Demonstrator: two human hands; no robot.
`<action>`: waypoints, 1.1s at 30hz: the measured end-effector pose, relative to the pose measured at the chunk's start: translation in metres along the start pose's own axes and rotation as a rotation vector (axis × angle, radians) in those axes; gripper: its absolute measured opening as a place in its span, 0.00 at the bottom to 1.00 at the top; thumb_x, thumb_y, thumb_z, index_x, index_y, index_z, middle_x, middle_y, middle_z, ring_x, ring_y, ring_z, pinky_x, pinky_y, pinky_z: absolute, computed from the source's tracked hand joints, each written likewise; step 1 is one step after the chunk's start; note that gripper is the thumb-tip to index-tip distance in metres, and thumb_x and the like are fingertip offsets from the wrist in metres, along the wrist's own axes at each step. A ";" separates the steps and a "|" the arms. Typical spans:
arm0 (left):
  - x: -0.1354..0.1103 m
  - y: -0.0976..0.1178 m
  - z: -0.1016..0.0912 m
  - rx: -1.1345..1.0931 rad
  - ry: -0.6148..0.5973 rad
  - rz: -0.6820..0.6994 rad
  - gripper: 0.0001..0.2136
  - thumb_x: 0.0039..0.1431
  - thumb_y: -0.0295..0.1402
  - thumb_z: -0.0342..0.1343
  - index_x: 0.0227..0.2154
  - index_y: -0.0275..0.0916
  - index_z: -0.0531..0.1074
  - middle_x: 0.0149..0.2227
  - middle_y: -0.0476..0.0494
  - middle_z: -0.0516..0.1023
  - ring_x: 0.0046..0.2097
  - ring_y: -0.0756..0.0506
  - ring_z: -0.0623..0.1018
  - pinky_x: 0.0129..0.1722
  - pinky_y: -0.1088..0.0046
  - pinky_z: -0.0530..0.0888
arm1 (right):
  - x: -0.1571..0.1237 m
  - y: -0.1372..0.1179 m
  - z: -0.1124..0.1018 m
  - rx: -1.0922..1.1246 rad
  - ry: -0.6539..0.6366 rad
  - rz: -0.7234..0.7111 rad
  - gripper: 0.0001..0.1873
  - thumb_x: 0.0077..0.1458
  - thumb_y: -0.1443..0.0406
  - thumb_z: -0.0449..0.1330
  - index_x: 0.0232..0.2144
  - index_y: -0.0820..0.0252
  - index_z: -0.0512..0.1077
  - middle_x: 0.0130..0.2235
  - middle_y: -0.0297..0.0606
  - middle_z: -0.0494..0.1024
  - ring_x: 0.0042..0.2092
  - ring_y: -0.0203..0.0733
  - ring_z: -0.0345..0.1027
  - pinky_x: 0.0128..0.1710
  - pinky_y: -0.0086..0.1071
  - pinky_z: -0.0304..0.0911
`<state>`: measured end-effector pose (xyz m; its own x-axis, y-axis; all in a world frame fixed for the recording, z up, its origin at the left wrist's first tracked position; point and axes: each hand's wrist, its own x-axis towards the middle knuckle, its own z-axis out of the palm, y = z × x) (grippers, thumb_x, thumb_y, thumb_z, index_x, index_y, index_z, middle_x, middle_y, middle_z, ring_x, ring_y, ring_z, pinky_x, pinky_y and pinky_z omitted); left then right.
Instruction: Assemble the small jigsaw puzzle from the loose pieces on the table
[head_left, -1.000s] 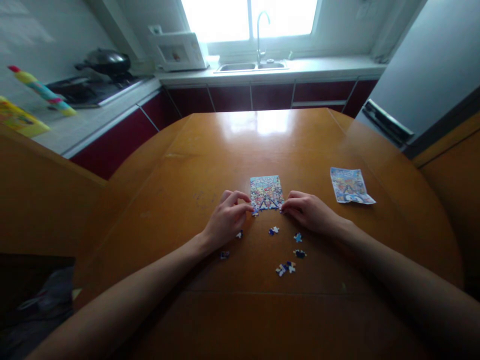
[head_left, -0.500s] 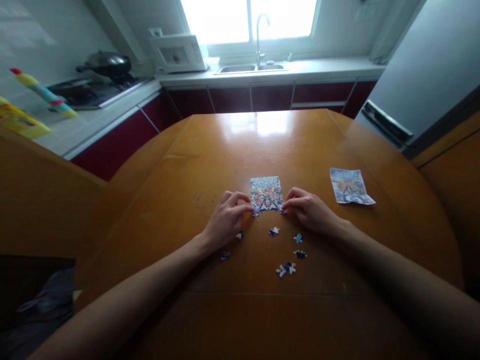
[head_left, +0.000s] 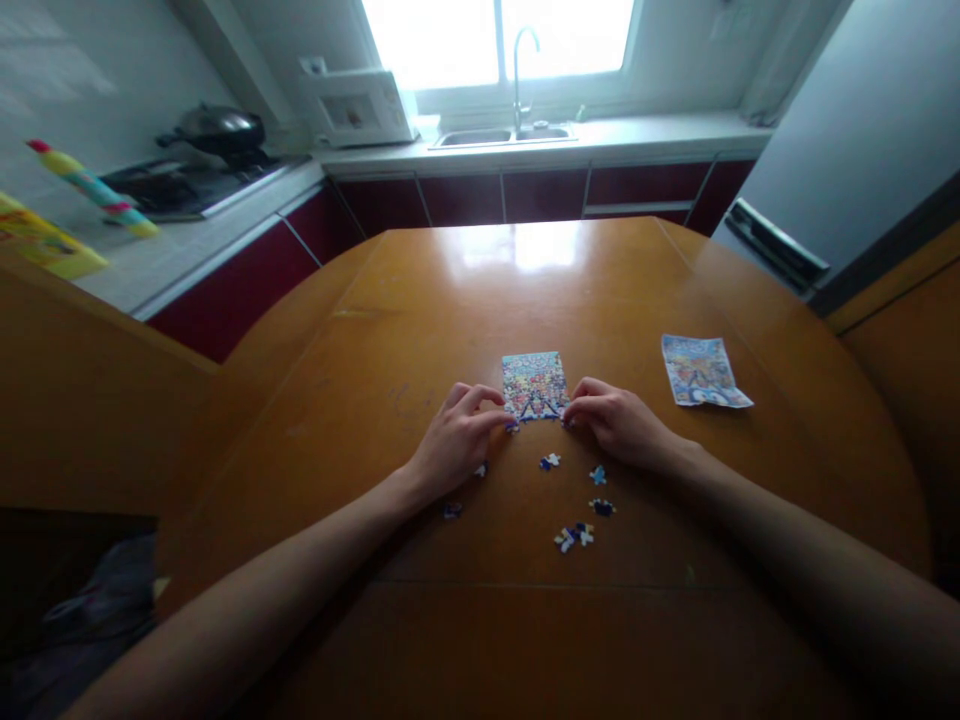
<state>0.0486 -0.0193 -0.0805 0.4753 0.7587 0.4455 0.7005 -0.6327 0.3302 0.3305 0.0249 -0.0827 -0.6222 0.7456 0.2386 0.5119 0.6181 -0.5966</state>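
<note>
The part-built jigsaw [head_left: 535, 386] lay flat near the middle of the wooden table [head_left: 615, 270]. The left hand [head_left: 455, 444] pressed curled fingertips to its lower left corner; the right hand [head_left: 616, 423] did likewise at the lower right, though whether either pinched a piece could not be told. Loose pieces [head_left: 574, 536] lay scattered just nearer the person. A printed leaflet [head_left: 701, 371] sat well apart to the right.

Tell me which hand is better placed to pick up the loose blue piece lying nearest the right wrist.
Right. The right hand rests just above the blue piece, while the left hand sits across the puzzle, farther off.
</note>
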 end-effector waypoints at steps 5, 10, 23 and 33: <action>0.003 -0.010 -0.001 -0.061 0.088 -0.110 0.17 0.60 0.18 0.48 0.41 0.40 0.78 0.43 0.42 0.77 0.47 0.42 0.70 0.48 0.59 0.72 | 0.000 0.006 0.000 0.047 0.090 0.000 0.15 0.57 0.75 0.53 0.35 0.57 0.77 0.40 0.40 0.76 0.41 0.41 0.71 0.43 0.35 0.66; 0.009 -0.029 0.000 -0.214 0.171 -0.368 0.17 0.54 0.17 0.46 0.33 0.39 0.78 0.38 0.44 0.78 0.45 0.43 0.74 0.48 0.60 0.71 | -0.002 0.004 -0.002 0.034 0.141 -0.004 0.12 0.58 0.73 0.54 0.36 0.59 0.76 0.39 0.40 0.76 0.39 0.40 0.70 0.40 0.35 0.66; 0.008 -0.030 0.003 -0.258 0.204 -0.342 0.16 0.54 0.19 0.47 0.32 0.40 0.78 0.37 0.44 0.78 0.45 0.43 0.74 0.48 0.58 0.72 | -0.012 -0.053 0.020 -0.246 -0.193 -0.202 0.09 0.65 0.69 0.55 0.37 0.59 0.76 0.39 0.43 0.75 0.40 0.43 0.66 0.42 0.37 0.65; 0.008 -0.028 0.002 -0.241 0.185 -0.323 0.15 0.55 0.19 0.47 0.33 0.39 0.78 0.38 0.44 0.78 0.45 0.43 0.73 0.49 0.57 0.71 | -0.013 -0.054 0.020 -0.192 -0.229 -0.127 0.07 0.61 0.74 0.54 0.36 0.61 0.70 0.40 0.43 0.74 0.43 0.45 0.64 0.44 0.38 0.64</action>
<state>0.0345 0.0047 -0.0881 0.1341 0.8967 0.4219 0.6427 -0.4027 0.6518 0.2990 -0.0231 -0.0689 -0.7942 0.5974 0.1108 0.5102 0.7548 -0.4123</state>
